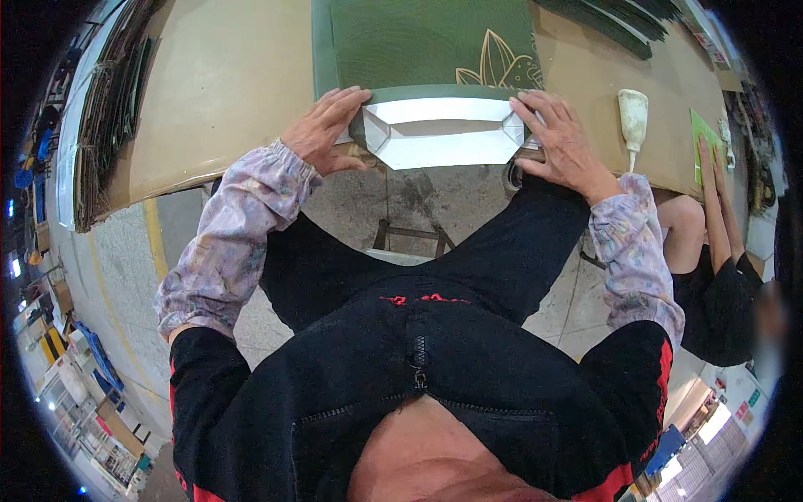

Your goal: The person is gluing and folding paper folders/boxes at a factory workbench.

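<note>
A flat dark green paper bag (401, 50) with a gold leaf print lies on the table before me. Its near end is spread into a white, six-sided opening (443, 151) that juts past the table edge. At the left corner of this end, my left hand (326, 130) rests its fingers on the fold, the thumb stretched out apart. My right hand (565, 138) lies at the right corner in the same way, fingertips on the green edge and thumb spread away. Parts of both corners are hidden under the fingers.
Stacks of dark folded sheets (104, 125) stand at the table's left, with more dark green sheets (602, 25) at the far right. A white squeeze bottle (633, 121) lies right of my hand. Beyond it, another person's hands (711, 167) touch a bright green sheet (703, 138).
</note>
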A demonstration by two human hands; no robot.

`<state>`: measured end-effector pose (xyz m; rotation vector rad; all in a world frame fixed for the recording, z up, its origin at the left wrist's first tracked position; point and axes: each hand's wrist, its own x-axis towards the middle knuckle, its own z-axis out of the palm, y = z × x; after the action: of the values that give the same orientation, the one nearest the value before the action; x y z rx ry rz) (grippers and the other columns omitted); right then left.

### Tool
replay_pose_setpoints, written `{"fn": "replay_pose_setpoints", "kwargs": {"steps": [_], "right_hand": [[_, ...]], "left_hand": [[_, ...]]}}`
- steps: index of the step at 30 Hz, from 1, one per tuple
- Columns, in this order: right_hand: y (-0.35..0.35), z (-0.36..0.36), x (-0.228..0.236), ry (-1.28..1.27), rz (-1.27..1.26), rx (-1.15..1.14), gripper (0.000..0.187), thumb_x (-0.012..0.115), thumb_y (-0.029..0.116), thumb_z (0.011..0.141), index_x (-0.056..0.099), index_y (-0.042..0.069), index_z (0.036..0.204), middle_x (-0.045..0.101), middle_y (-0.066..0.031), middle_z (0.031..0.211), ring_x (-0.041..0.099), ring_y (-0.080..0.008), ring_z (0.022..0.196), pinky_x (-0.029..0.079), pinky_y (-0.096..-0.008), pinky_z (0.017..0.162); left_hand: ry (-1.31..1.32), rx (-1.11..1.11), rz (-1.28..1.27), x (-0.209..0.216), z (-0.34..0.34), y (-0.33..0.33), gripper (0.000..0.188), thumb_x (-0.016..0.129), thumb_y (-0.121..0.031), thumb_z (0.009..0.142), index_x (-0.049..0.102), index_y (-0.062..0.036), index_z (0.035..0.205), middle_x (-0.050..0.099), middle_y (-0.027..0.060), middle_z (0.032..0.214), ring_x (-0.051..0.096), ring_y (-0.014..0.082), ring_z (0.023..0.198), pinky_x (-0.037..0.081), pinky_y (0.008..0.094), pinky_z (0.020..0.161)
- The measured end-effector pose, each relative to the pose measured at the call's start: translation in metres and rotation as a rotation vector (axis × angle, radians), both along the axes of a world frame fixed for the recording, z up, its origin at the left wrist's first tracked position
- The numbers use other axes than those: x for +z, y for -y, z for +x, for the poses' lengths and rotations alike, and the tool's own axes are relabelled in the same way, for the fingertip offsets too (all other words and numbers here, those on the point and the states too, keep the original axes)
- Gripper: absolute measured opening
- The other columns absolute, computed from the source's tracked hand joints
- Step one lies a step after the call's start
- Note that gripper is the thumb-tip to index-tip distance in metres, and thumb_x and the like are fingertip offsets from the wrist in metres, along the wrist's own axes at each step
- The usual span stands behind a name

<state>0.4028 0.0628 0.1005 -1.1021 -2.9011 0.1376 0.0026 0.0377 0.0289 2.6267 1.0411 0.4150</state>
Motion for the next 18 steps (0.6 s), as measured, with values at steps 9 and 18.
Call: {"fn": "replay_pose_setpoints", "kwargs": {"steps": [9,18], "right_hand": [[-0.003,-0.004,-0.004,-0.009,0.070,-0.047,0.082,0.077,0.032,0.065,0.042,0.009,0.135,0.043,-0.0109,0.135,0.033,-0.0285,0.134,0.022,-0.0472,0.114],[-0.004,-0.008,-0.004,-0.025,0.065,-0.052,0.077,0.074,0.035,0.068,0.045,0.010,0.135,0.043,-0.0100,0.137,0.034,-0.0289,0.134,0.020,-0.0488,0.114]], "left_hand": [[0.001,0.071,0.068,0.009,0.014,0.007,0.095,0.083,-0.035,0.063,0.034,-0.0147,0.142,0.025,0.0125,0.151,0.024,0.0337,0.140,0.023,0.0495,0.114],[0.106,0.116,0.153,0.006,0.018,0.008,0.076,0.081,-0.028,0.067,0.045,-0.0096,0.132,0.042,0.0153,0.130,0.034,0.0361,0.133,0.030,0.0522,0.111]]}}
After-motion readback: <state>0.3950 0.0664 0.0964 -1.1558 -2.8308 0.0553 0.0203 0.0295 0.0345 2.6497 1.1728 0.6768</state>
